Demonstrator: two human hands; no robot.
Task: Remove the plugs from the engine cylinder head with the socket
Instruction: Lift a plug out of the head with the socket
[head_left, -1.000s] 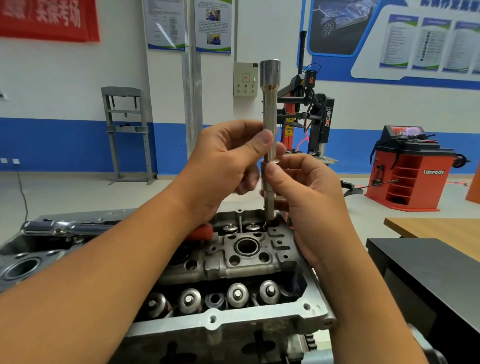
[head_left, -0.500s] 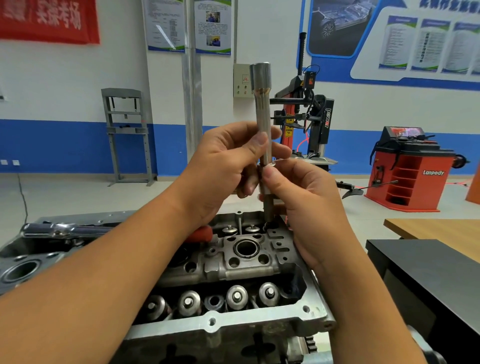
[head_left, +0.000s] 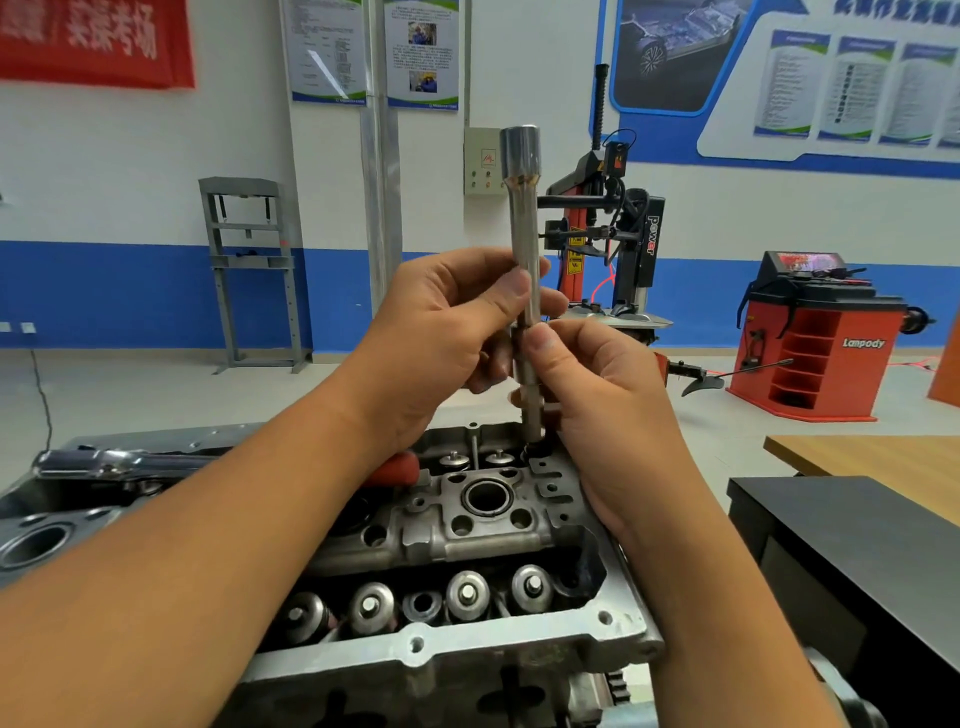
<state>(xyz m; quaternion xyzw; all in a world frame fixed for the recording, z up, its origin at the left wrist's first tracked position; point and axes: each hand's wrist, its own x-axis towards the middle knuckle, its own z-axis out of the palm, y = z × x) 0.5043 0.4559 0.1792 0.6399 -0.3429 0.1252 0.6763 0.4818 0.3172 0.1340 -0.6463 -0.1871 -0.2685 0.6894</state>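
A long silver socket (head_left: 523, 218) stands almost upright, its lower end set in a hole at the far right corner of the grey engine cylinder head (head_left: 467, 525). My left hand (head_left: 441, 332) grips the shaft near its middle, thumb on the front. Just below it, my right hand (head_left: 597, 384) pinches the shaft between thumb and fingers. The plug under the socket is hidden. Round valve caps (head_left: 467, 595) sit in a row along the head's near side.
A chrome ratchet handle with a red grip (head_left: 124, 462) lies on the head's far left, partly behind my left arm. A dark bench (head_left: 857, 530) and a wooden table (head_left: 872, 454) stand at the right. Workshop machines line the far wall.
The socket's top has leaned slightly left from where it stood a second ago. Both hands keep their hold on the shaft, shifting a little around it.
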